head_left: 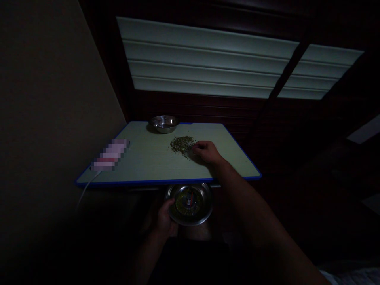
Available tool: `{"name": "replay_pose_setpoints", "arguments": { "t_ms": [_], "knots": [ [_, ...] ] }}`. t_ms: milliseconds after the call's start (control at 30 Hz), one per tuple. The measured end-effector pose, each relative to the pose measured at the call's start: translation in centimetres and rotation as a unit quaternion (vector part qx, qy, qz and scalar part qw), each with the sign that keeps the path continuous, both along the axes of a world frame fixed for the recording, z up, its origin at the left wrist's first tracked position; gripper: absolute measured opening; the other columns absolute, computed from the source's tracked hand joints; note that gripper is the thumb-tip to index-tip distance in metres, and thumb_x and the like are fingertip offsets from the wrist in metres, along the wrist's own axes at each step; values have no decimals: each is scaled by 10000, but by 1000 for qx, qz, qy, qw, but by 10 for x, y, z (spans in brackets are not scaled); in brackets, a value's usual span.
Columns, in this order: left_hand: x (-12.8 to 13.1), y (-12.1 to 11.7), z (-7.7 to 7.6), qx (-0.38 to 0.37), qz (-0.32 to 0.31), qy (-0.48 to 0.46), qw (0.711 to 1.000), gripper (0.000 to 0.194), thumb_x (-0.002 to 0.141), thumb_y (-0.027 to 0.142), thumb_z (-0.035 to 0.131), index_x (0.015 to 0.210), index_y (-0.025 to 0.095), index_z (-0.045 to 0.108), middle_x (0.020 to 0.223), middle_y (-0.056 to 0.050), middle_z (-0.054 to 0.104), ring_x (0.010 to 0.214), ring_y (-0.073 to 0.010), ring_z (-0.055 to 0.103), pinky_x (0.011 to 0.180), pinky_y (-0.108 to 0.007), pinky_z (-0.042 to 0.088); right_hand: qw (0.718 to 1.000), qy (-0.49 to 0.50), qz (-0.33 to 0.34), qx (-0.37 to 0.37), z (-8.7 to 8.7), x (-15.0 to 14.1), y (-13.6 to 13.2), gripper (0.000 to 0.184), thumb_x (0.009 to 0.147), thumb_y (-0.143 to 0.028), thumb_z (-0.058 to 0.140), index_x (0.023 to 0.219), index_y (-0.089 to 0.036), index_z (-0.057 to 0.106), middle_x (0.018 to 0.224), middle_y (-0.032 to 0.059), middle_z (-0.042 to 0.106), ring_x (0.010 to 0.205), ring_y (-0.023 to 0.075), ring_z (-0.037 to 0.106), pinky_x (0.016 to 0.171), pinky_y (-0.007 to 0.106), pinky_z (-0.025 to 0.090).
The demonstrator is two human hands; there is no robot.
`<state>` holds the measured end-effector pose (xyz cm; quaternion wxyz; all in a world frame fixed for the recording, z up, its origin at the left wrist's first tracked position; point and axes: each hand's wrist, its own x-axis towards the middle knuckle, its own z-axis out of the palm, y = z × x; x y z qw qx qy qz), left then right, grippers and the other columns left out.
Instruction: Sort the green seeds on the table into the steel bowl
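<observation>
Two metal bowls show: a far bowl at the back of the pale tabletop, left of center, and a near bowl just below its front edge. One loose heap of small seeds (too many and too dim to count) lies near the middle of the tabletop, with stray ones scattered round it.

Two bare hands are at work. The right hand is at the right side of the heap, its fingers bent and drawn together low over the surface; whether anything is pinched between them I cannot tell. The left hand grasps the near bowl by its left side, thumb over the rim. Inside that bowl is greenish stuff around one dark label (its print is unreadable).

One blue trim runs along the tabletop's edge. Bare surface lies between the heap and one pink, pixelated object on the left, where one white cord hangs over the front edge. More open room lies right of the right hand.
</observation>
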<state>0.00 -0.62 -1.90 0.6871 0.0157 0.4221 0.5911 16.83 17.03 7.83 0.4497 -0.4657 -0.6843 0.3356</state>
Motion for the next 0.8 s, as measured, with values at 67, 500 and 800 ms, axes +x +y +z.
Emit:
{"name": "replay_pose_setpoints", "arguments": {
  "t_ms": [67,500,800],
  "knots": [
    [0,0,-1,3,1,12,1000,131,642,205,672,741,144,732,715,-97,761,858,-325,730,780,-409,583,1000,-2,0,0,0,0,0,208,651,-340,629,699,-150,699,661,7,657,649,138,562,643,258,428],
    [1,0,3,2,4,16,1000,108,644,193,664,717,148,730,700,-98,758,852,-320,735,776,-400,590,1000,9,2,-17,3,-1,-2,172,620,-294,639,689,-152,708,660,9,675,647,137,576,637,251,441],
    [2,0,5,-1,11,9,1000,122,645,190,664,732,145,737,707,-104,761,894,-327,730,803,-401,582,998,39,4,-51,5,-2,-4,161,585,-291,655,656,-153,697,623,14,659,597,128,548,585,244,428]
  ]
}}
